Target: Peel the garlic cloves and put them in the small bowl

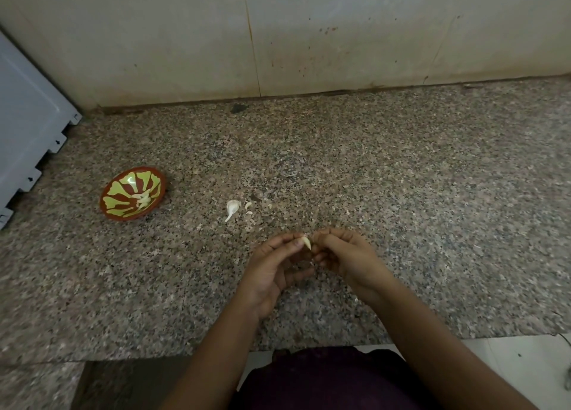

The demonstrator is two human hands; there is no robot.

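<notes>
Garlic clove (306, 242) is pinched between left hand (273, 269) and right hand (347, 259).

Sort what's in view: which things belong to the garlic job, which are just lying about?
Job: garlic clove held by left hand and right hand; small bowl; peeled cloves in it; unpeeled garlic piece.
Lying about: peel scraps; grey appliance, far left.

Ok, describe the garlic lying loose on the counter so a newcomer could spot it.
On the granite counter, look right of the red-and-green bowl. The loose clove lies there, beyond the held clove: the biggest white piece, thin-tailed, left of small peel scraps.
</notes>
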